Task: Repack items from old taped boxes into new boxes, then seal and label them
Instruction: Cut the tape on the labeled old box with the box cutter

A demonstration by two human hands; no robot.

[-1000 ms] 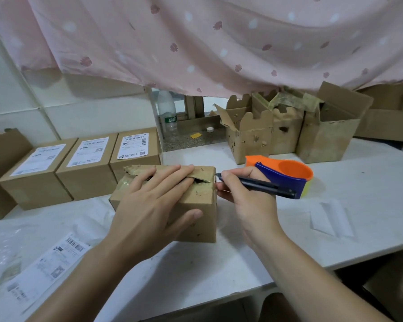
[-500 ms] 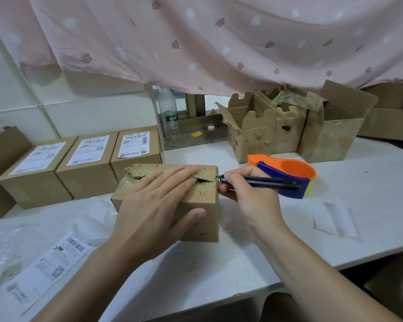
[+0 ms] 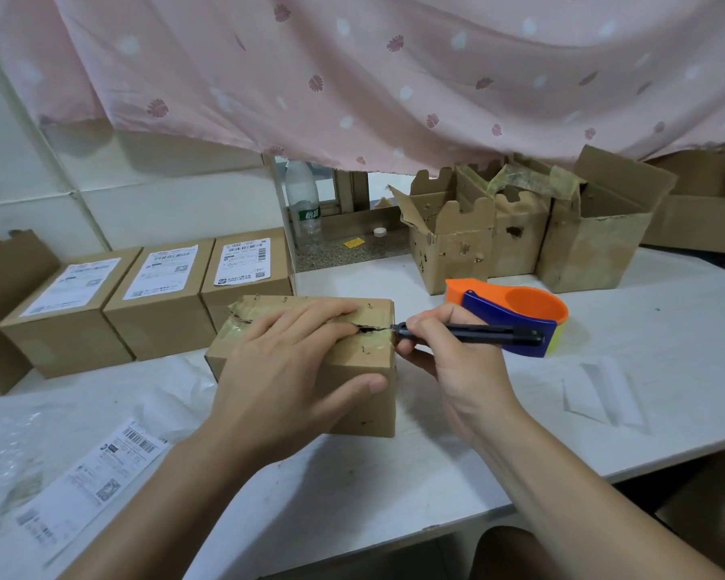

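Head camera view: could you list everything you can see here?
old taped box: 1, brown, table centre
utility knife: 1, black, tip at box's seam
tape dispenser: 1, orange and blue, behind knife
labelled boxes: 3, brown, row at left
opened boxes: 3, brown, back right
bottle: 1, clear, window ledge
loose label: 1, white, table's front left
curtain: 1, pink, overhead
table: 1, white, foreground
left hand: 1, pressing on taped box
right hand: 1, gripping knife

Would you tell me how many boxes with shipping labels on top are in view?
3, in a row at left: leftmost labelled box, middle labelled box, rightmost labelled box. Others may be hidden off-frame.
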